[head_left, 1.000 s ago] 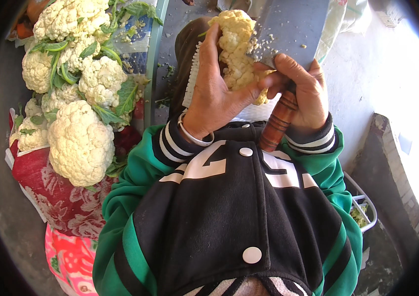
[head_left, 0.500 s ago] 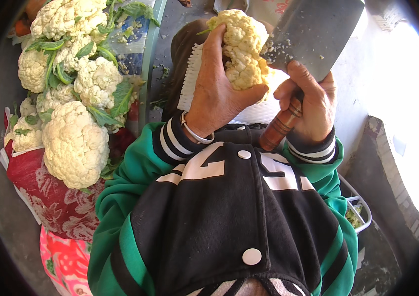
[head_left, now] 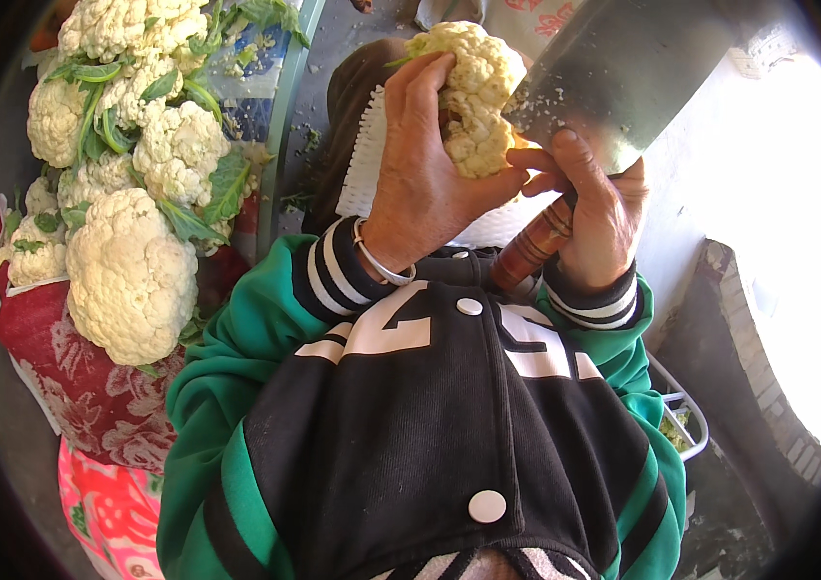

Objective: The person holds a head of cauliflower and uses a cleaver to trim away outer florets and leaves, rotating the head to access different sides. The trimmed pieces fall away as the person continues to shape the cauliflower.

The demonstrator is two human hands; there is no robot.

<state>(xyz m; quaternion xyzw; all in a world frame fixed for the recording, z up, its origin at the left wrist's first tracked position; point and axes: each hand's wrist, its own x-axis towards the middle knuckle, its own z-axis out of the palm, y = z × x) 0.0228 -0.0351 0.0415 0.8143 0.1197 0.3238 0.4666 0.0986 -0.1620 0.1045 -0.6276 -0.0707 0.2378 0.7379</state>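
My left hand (head_left: pixel 425 159) is wrapped round a cauliflower (head_left: pixel 475 82), its fingers on the left side and its thumb below. The head is pale yellow, and part of it is hidden behind the fingers. In my right hand (head_left: pixel 599 208) is a cleaver (head_left: pixel 638 72) with a wide grey blade and a reddish-brown wooden handle (head_left: pixel 533 242). The blade points up and to the right, with small white crumbs stuck on it. Its near edge is close against the right side of the cauliflower; whether it cuts in I cannot tell. The right fingertips reach close to my left thumb.
Several cauliflowers (head_left: pixel 130 275) with green leaves are heaped at the left, on a glass-edged table (head_left: pixel 285 111) and a red patterned cloth (head_left: pixel 106 396). A white textured pad (head_left: pixel 362 174) lies over my lap. A white-rimmed basket (head_left: pixel 693 437) stands at the lower right.
My right hand and the cleaver have shifted slightly left and closer to the cauliflower, the blade tilting further to the right. The left hand keeps its hold, its fingers a little more bent.
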